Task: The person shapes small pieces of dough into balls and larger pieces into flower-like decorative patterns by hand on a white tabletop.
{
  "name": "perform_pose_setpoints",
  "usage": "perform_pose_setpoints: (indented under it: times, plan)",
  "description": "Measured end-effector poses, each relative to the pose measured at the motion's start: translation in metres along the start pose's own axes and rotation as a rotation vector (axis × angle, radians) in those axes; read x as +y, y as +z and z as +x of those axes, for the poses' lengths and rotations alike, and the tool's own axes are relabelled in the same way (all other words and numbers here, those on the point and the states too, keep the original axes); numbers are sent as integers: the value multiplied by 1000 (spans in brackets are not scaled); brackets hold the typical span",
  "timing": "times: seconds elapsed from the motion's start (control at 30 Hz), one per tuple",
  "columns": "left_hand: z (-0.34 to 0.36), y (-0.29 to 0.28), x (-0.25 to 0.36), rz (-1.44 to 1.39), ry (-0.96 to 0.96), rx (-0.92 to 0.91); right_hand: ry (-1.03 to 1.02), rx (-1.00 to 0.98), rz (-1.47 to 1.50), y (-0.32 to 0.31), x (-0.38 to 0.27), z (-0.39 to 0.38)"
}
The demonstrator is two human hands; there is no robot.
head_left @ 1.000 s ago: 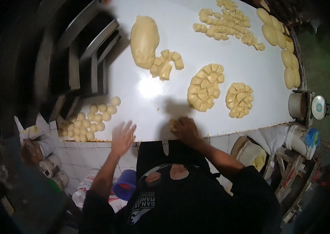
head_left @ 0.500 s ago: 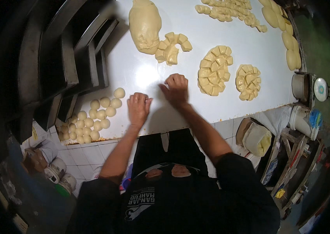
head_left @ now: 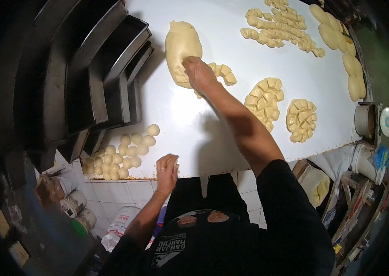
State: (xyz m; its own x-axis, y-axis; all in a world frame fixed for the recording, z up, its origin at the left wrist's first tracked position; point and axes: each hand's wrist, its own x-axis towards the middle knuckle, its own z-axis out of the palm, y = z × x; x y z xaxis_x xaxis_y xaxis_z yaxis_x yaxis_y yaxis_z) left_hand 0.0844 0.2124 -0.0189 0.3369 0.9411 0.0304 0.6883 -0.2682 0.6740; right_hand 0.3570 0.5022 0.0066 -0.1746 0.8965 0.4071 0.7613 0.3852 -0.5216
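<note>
My right hand (head_left: 198, 73) reaches to the large smooth lump of pale dough (head_left: 183, 43), its curled fingers at the lump's right side. It covers part of a curved cluster of cut dough pieces (head_left: 224, 72); what its fingers hold, if anything, is hidden. Nearer to me, my left hand (head_left: 167, 172) hovers at the table's front edge with fingers bent together; what may be in them is too small to make out. Left of it lie several round dough balls (head_left: 131, 151). Two round clusters of cut dough, one larger (head_left: 264, 99) and one smaller (head_left: 301, 120), lie to the right.
Dark metal pans (head_left: 111, 60) are stacked along the left, beside the white table (head_left: 176, 133). Twisted dough strips (head_left: 282, 25) lie at the far right, with oval dough pieces (head_left: 330, 34) along the right edge. A metal pot (head_left: 364, 120) stands beyond that edge.
My right hand has moved forward from the middle of the table to the large dough lump. My left hand has drawn back to the front edge. The view has shifted slightly.
</note>
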Motion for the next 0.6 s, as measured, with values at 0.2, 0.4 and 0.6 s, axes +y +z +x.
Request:
perform_pose_setpoints:
  times: [0.2,0.4,0.6]
  plan:
    - [201,-57,23,-59,121,184,5,-541,79,4,-78,-197]
    - [269,-14,25,173,104,66,59,-413,33,-41,-114,-306]
    - [24,-18,-22,354,157,-564,-116,-600,55,-75,-43,-290]
